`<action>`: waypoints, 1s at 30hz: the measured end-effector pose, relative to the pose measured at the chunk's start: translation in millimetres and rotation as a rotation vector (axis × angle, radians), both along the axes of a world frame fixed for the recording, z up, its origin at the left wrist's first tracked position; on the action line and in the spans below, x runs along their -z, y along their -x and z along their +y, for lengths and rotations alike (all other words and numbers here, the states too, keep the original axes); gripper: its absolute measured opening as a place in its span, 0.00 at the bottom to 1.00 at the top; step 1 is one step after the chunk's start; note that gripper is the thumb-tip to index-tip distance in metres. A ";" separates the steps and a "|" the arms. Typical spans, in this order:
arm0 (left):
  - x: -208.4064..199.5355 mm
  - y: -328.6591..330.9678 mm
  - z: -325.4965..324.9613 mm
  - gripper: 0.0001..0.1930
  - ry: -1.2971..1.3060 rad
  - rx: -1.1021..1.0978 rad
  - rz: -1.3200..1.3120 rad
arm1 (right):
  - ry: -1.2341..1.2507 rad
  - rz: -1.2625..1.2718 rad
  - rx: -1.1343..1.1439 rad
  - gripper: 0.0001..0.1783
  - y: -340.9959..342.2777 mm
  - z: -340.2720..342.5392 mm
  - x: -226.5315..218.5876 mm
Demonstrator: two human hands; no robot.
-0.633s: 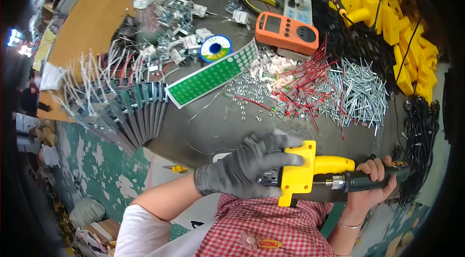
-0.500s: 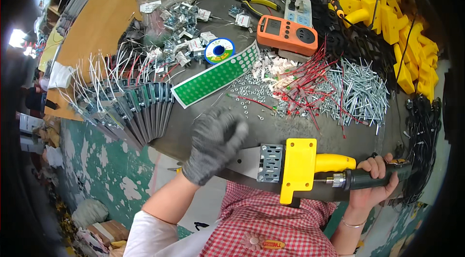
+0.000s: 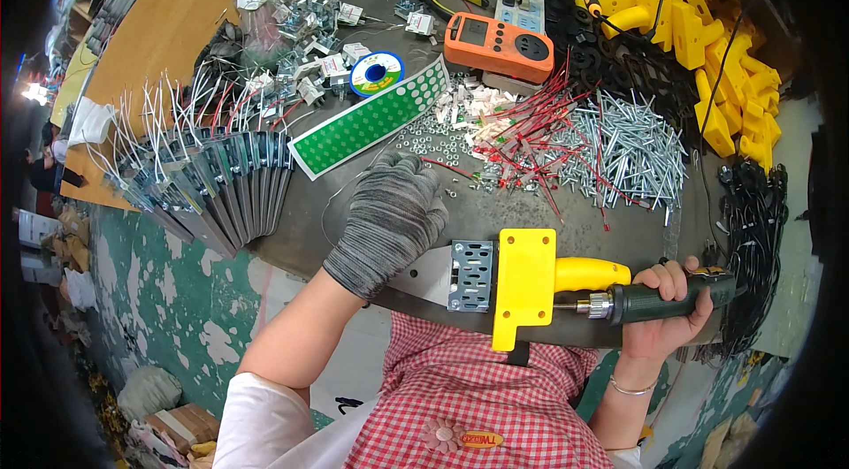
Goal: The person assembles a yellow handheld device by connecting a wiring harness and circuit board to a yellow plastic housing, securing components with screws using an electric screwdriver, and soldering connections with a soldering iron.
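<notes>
My left hand (image 3: 387,220), in a grey knitted glove, is over the table just short of a scatter of small nuts (image 3: 433,140). Its fingers are bent and pressed together; the fingertips are hidden. My right hand (image 3: 665,314), bare, is wrapped round a dark green electric screwdriver (image 3: 650,299) lying level. The screwdriver's bit points left and meets the side of a yellow plastic housing (image 3: 524,283) with a yellow handle. Left of the housing is a perforated metal bracket (image 3: 471,276), joined to a flat grey metal blade (image 3: 424,276) partly under my left wrist.
Beyond lie a green sticker sheet (image 3: 367,120), red-wired lights (image 3: 522,151), long screws (image 3: 623,151), an orange meter (image 3: 500,46) and a solder spool (image 3: 377,74). Finished-looking blades with wires (image 3: 225,186) fan out at left. Yellow housings (image 3: 734,71) heap at far right.
The view has shifted, moving everything left and slightly up. My left hand has moved forward toward the nuts, and its thumb and fingers have drawn in. The right hand keeps its grip on the screwdriver.
</notes>
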State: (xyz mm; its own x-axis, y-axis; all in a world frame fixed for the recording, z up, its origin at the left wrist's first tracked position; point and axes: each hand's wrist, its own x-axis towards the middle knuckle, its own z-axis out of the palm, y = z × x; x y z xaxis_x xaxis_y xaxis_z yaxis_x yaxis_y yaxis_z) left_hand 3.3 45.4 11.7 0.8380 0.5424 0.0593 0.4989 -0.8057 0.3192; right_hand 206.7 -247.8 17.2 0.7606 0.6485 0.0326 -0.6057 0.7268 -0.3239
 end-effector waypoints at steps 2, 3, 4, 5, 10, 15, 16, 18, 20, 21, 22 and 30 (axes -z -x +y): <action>2.5 -0.1 -2.0 0.09 -0.117 0.051 -0.009 | -0.005 0.000 -0.007 0.20 -0.1 -0.5 -0.4; 0.3 -0.1 -3.7 0.09 -0.178 0.072 -0.006 | -0.002 -0.002 -0.010 0.20 0.2 0.0 -1.0; -2.0 -0.2 -5.3 0.10 -0.239 0.092 -0.003 | 0.005 0.007 -0.004 0.20 0.8 1.0 -1.8; -4.0 -0.9 -7.0 0.10 -0.235 0.089 -0.005 | 0.015 0.017 0.002 0.20 1.6 1.1 -2.4; -13.6 -2.3 8.1 0.07 -0.053 0.178 0.083 | 0.032 0.020 -0.006 0.19 1.3 -0.7 -2.2; -15.9 25.4 -38.7 0.11 0.173 0.164 -0.345 | 0.053 0.024 0.064 0.18 4.3 -1.7 -3.2; -14.9 35.4 -56.3 0.13 0.402 0.111 -0.457 | 0.050 0.042 0.058 0.18 5.6 -0.4 -3.7; -7.7 51.0 -85.5 0.15 0.630 0.034 -0.561 | 0.042 0.055 0.024 0.19 4.5 5.2 -6.3; 8.6 53.3 -103.7 0.16 0.985 -0.129 -0.619 | 0.048 0.048 0.021 0.19 3.0 2.9 -4.6; 2.1 48.1 -97.4 0.15 0.636 0.088 -0.567 | 0.047 0.038 0.015 0.19 2.3 2.3 -3.7; 7.7 45.2 -100.0 0.14 0.570 0.132 -0.588 | 0.051 0.037 0.014 0.19 1.3 1.2 -3.6; 11.1 45.4 -96.2 0.17 0.527 0.261 -0.635 | 0.050 0.019 0.009 0.18 4.5 -1.1 -2.2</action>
State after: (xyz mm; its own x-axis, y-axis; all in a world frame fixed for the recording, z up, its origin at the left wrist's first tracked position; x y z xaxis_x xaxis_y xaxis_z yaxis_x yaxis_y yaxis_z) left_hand -42.1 -50.8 0.6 0.8329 0.4261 0.3531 -0.0806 -0.5378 0.8392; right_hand 202.2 -248.9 19.4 0.7668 0.6417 -0.0141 -0.6055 0.7158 -0.3479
